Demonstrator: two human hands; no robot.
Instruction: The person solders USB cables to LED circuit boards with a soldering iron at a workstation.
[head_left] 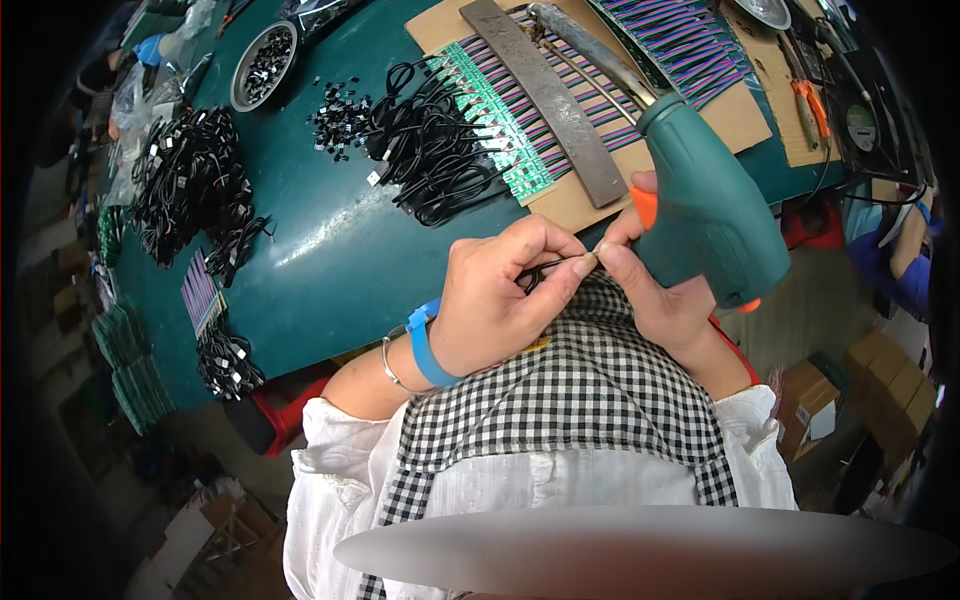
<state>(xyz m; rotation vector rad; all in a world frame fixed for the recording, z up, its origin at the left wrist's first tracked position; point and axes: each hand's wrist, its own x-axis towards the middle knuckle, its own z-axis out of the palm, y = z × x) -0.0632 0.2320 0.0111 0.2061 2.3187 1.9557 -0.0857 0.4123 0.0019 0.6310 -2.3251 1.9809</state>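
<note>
My left hand [505,290] is closed in a pinch on a thin black cable [540,268], near its end. It wears a blue wrist strap and a bracelet. The right hand [665,300] is wrapped around a green soldering gun [705,190] with an orange trigger, its metal barrel pointing away over the board. Its thumb and a finger also meet the left fingertips at the cable's end; the wire tip there is too small to make out. Just beyond lies a row of green circuit boards [495,125], with black cables [435,150] along its left side, under a flat metal bar [545,100].
On the green table [330,285] are cable bundles [190,185], loose small black parts [340,120] and a metal bowl [265,65] of parts. Orange-handled pliers [812,108] lie at the far right. Cardboard boxes [805,405] stand on the floor to the right.
</note>
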